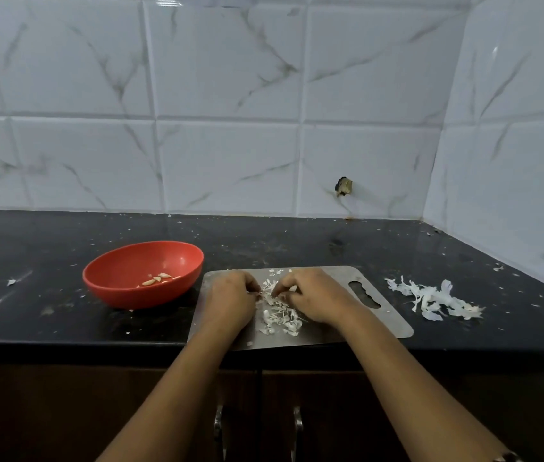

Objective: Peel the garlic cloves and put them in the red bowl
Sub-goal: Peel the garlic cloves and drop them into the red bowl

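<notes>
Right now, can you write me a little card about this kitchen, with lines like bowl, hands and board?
bowl: red bowl on the dark counter, left of the cutting board
in the bowl: a few peeled cloves
left hand: fingers curled, pinching at the loose skins on the board
right hand: pinching a pale garlic clove, it seems
leftovers: skin pile on the counter, right of the board
</notes>
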{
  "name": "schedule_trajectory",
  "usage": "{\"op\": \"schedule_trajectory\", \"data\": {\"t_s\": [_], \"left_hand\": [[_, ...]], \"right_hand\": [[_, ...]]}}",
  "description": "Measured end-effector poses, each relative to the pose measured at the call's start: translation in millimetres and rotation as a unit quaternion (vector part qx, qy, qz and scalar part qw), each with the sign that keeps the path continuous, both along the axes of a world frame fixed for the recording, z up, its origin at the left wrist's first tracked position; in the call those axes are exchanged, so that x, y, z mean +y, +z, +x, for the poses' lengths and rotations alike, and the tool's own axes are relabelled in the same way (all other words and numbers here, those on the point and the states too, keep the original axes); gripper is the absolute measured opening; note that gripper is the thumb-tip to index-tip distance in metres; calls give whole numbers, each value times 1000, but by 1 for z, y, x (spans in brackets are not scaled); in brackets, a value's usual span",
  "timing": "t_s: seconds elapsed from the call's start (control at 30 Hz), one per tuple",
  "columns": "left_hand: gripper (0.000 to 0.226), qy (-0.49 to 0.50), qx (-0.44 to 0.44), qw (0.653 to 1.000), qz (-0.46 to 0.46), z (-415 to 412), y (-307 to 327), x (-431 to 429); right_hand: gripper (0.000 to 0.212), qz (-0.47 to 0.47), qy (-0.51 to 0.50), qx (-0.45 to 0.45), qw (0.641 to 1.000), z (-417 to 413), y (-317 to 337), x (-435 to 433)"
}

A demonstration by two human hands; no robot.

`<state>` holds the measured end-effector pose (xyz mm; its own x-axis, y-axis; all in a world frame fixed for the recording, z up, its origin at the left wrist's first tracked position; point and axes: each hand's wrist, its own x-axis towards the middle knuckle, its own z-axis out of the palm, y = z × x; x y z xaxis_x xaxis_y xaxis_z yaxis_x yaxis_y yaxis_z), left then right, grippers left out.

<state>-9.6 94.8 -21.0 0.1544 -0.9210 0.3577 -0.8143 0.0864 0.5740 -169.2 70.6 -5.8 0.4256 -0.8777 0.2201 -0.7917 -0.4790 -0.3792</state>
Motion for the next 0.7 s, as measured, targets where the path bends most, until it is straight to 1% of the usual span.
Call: {"op": "schedule_trajectory", "data": {"t_s": [0.07, 0.17, 0.23, 0.3, 0.37, 0.43, 0.63, 0.7], "left_hand": [[13, 6, -7, 1000, -2, 6, -1, -2], [13, 1, 10, 1000, -28, 8, -2, -4], [17, -14, 14, 999, -38, 7, -3, -5], [24, -20, 19, 999, -33, 7, -3, -5], [24, -18, 36, 998, -39, 6, -3, -4], [22, -12, 50, 998, -49, 4, -2, -3], [24, -4, 78, 996, -42, 4, -3, -2], [26, -8, 84, 995, -44, 4, -1, -2]], "right_hand": [[25, -4, -4, 1, 1000, -4, 1, -1], [32, -17, -11, -61, 998, -10, 1, -2], [29, -16, -10, -76, 997, -12, 2, -2], [24, 2, -6, -53, 999, -9, 3, 0], [23, 7, -4, -10, 1000, -6, 3, 1], [22, -1, -2, 13, 1000, -4, 1, 0], [22, 9, -16, 0, 1000, -11, 5, -3], [33, 16, -16, -20, 1000, -15, 6, -4]]}}
